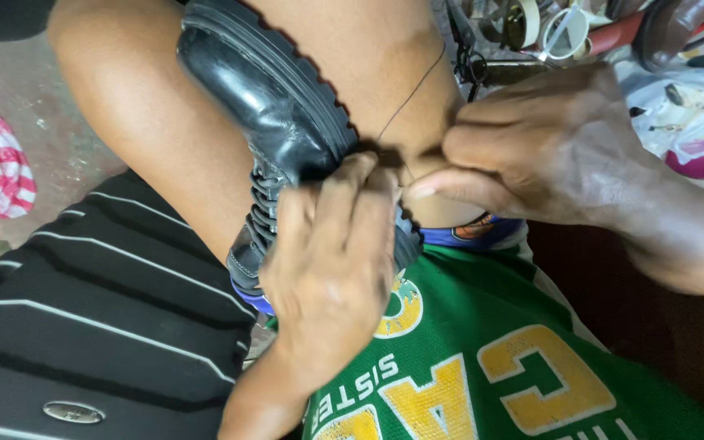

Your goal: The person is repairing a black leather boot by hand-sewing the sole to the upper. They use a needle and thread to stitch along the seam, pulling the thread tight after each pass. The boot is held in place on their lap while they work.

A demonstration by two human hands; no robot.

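the black boot (266, 106) lay clamped between the person's bare knees, its toe cut off at the top edge. the left hand (332, 261) hid the boot's heel, fingers curled closed on it. the right hand (547, 143) pinched a thin dark thread (413, 90), its lower end lost between the fingers.

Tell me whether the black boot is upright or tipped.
Tipped: the black boot lies wedged between the knees, its treaded sole edge facing sideways and its laces toward the left hand.
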